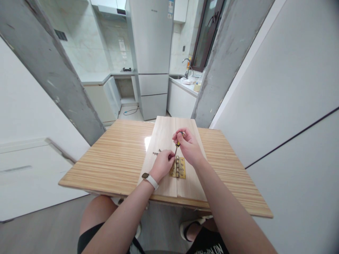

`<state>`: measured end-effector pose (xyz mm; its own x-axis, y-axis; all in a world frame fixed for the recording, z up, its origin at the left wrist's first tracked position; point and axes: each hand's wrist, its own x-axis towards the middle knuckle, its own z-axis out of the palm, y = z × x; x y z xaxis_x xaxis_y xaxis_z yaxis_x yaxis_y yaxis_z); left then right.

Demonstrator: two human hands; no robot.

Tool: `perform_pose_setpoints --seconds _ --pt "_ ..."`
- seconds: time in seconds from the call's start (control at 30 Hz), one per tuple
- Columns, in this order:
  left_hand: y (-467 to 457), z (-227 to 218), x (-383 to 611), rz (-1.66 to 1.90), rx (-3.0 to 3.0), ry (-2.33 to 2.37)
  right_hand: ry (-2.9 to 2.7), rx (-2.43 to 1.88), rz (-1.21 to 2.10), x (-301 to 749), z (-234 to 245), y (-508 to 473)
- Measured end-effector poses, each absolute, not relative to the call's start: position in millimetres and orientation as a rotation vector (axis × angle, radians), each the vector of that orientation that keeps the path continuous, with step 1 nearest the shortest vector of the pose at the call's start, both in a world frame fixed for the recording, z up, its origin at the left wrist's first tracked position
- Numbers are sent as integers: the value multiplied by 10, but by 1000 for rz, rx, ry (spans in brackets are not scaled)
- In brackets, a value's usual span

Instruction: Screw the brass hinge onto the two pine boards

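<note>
My right hand [187, 143] grips a screwdriver [178, 144] with a yellow and black handle, its shaft slanting down. My left hand [164, 161] is closed at the shaft's lower end, fingertips pinched together; whatever they pinch is too small to make out. Just below the fingers lies a brass hinge [178, 169], opened flat across the seam between two pale wooden boards [161, 135]. My left hand covers part of its left leaf. Several loose screws [157, 152] rest on the left board, beyond my left hand.
The boards lie side by side on a wood-grain table [111, 155]. Across from me stands a tall grey fridge [152, 38], with a counter and sink [177, 76] to its right. White panels and bare grey wall edges flank both sides. My knees are under the near edge.
</note>
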<state>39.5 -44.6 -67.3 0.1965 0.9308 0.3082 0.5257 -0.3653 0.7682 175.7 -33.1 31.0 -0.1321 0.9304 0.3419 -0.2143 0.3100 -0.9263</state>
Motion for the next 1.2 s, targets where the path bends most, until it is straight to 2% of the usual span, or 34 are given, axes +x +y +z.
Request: perform_pose_setpoints --seconds 1.2 --pt "-430 -710 402 1059 1950 1352 -1330 -779 1122 1752 325 -342"
